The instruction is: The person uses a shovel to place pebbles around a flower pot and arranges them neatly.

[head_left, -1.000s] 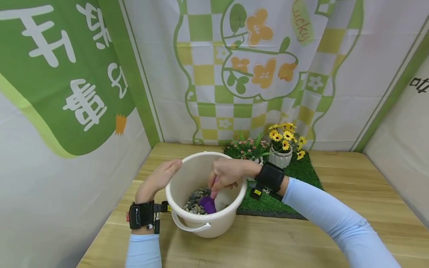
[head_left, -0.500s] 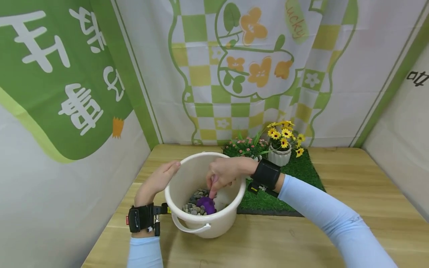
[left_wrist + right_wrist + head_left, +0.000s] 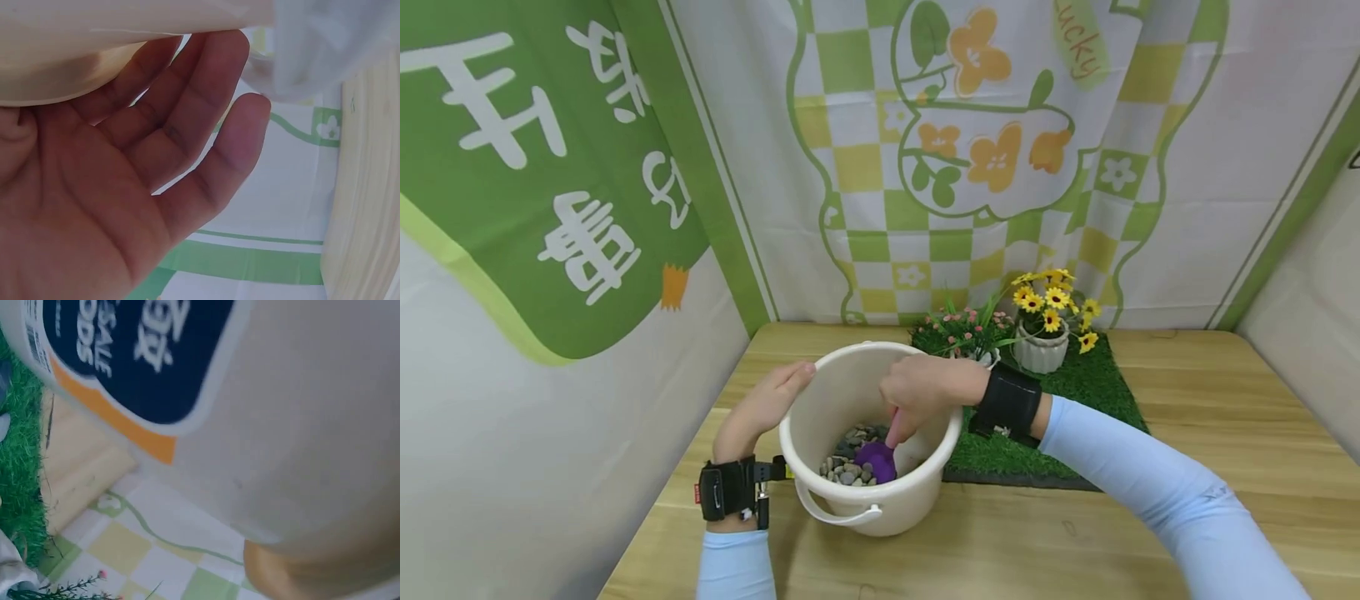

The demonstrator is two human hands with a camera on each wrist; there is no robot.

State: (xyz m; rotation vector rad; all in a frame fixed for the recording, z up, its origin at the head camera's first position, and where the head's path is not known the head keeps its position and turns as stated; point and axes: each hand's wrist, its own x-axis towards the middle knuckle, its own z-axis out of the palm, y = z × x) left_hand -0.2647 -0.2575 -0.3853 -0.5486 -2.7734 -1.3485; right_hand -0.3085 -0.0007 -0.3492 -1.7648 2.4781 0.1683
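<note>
In the head view, a cream bucket (image 3: 906, 508) stands on the wooden table with grey pebbles (image 3: 846, 471) in its bottom. My left hand (image 3: 769, 402) grips the bucket's left rim. From the left wrist view, this hand's fingers (image 3: 206, 94) are bent against the outer wall, while the thumb is mostly hidden. My right hand (image 3: 928, 385) reaches over the right rim and holds the pink handle (image 3: 893, 427) of a purple scoop (image 3: 877, 460). The scoop's blade lies among the pebbles. Only the bucket's outer wall with its dark label (image 3: 144, 356) fills much of the right wrist view.
Right behind the bucket lies a green turf mat (image 3: 1052, 454). On it stand a white pot of yellow flowers (image 3: 1041, 348) and a pink-flowered plant (image 3: 966, 329). The bucket's white handle (image 3: 838, 515) hangs at its front. Printed cloth walls (image 3: 850, 167) enclose the table.
My right hand has turned, so fewer of its fingers show in the head view. The scoop has shifted slightly among the pebbles. My left hand stays on the rim; the head view swings slightly.
</note>
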